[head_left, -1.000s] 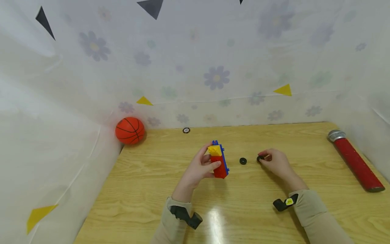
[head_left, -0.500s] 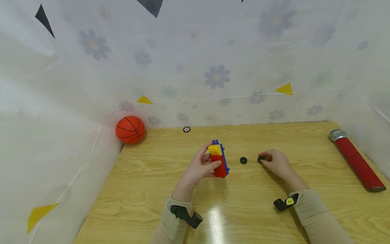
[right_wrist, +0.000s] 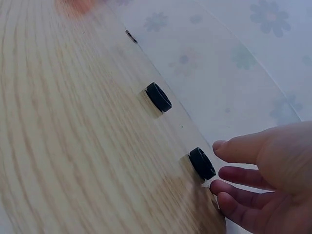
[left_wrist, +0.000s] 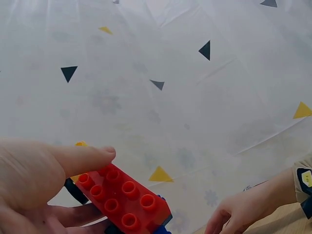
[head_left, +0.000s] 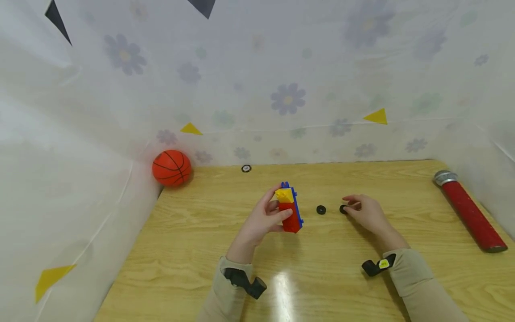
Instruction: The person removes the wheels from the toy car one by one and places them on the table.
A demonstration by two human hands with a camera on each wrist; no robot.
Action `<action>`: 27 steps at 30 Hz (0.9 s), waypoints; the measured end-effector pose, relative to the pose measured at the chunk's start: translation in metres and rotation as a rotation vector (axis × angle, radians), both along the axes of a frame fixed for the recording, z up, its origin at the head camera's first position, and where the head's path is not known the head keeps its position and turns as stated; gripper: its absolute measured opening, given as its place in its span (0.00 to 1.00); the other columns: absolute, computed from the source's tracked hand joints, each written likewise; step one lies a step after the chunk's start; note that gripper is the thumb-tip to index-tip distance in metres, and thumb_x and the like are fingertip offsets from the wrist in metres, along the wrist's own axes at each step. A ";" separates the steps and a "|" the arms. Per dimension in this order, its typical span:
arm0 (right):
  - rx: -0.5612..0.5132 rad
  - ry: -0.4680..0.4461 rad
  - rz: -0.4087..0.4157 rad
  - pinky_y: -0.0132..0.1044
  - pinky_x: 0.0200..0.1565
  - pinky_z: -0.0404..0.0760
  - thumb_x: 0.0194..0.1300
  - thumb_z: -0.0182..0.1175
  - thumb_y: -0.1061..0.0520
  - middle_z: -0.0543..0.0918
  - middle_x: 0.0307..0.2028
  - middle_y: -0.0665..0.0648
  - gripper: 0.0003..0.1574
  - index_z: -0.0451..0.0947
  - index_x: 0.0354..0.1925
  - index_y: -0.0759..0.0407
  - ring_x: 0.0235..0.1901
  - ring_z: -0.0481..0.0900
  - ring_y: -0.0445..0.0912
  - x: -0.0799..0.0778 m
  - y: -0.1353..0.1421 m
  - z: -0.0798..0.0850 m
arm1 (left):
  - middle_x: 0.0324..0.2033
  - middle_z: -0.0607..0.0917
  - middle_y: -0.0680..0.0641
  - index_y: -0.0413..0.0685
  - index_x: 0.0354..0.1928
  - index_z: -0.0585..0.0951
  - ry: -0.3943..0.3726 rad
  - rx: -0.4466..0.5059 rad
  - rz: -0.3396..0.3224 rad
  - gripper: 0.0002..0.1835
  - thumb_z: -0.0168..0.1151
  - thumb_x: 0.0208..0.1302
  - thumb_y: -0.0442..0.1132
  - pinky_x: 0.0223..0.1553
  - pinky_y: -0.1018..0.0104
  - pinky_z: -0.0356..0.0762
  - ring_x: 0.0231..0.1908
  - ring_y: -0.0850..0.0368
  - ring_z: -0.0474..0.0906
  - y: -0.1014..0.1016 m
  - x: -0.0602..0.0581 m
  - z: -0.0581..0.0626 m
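Observation:
My left hand [head_left: 263, 218] holds a toy block car [head_left: 289, 217] upright above the table, thumb across its red studded block. A sloped yellow block [head_left: 284, 195] sits at its upper end, and a blue base with small axle pegs runs along its right side. In the left wrist view, part of a black wheel [left_wrist: 75, 191] shows behind the red block [left_wrist: 129, 200]. My right hand [head_left: 367, 215] is by a small black toy wheel [head_left: 343, 209] lying on the table, thumb and fingers spread apart around its near side. A second black wheel [head_left: 321, 209] lies between the hands.
An orange toy basketball [head_left: 171, 168] rests at the table's back left corner. A black-and-white disc [head_left: 246, 168] lies by the back edge. At the right lies a red toy microphone [head_left: 470, 212]. White patterned sheeting [head_left: 257, 80] encloses the wooden table [head_left: 189, 264].
My right hand's fingers have parted from the black wheel they were pinching, the index finger lifting away. The left hand keeps its hold on the car, almost still.

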State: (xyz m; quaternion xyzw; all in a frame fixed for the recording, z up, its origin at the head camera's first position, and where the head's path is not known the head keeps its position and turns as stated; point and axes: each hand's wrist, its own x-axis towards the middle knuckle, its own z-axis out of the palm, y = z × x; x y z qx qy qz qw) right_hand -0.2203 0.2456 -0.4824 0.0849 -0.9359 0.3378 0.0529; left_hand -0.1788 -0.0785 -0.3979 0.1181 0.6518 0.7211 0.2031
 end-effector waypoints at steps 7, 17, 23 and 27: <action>-0.052 0.017 -0.038 0.51 0.41 0.83 0.68 0.61 0.62 0.82 0.44 0.68 0.20 0.78 0.57 0.68 0.42 0.83 0.61 0.005 -0.002 0.008 | 0.68 0.71 0.37 0.65 0.77 0.55 0.013 -0.014 -0.017 0.36 0.57 0.73 0.37 0.47 0.47 0.84 0.62 0.38 0.75 -0.001 0.001 0.002; -0.091 0.077 -0.025 0.38 0.38 0.83 0.71 0.60 0.55 0.84 0.44 0.64 0.21 0.77 0.59 0.62 0.43 0.83 0.58 0.012 -0.012 0.029 | 0.69 0.70 0.38 0.68 0.77 0.55 0.024 0.023 -0.047 0.37 0.55 0.73 0.34 0.48 0.46 0.84 0.63 0.38 0.74 -0.003 0.002 0.002; -0.147 0.105 0.000 0.24 0.40 0.79 0.72 0.59 0.50 0.85 0.45 0.60 0.23 0.78 0.60 0.58 0.42 0.83 0.46 0.019 -0.027 0.050 | 0.68 0.70 0.38 0.72 0.77 0.55 0.046 0.022 -0.068 0.39 0.55 0.72 0.31 0.48 0.47 0.84 0.63 0.39 0.74 -0.003 0.001 0.002; -0.215 0.088 0.022 0.20 0.42 0.78 0.72 0.59 0.49 0.84 0.46 0.59 0.23 0.78 0.60 0.55 0.41 0.78 0.29 0.026 -0.036 0.064 | 0.68 0.71 0.39 0.73 0.77 0.54 0.063 0.005 -0.077 0.40 0.56 0.72 0.32 0.48 0.50 0.85 0.63 0.40 0.75 -0.003 0.001 0.001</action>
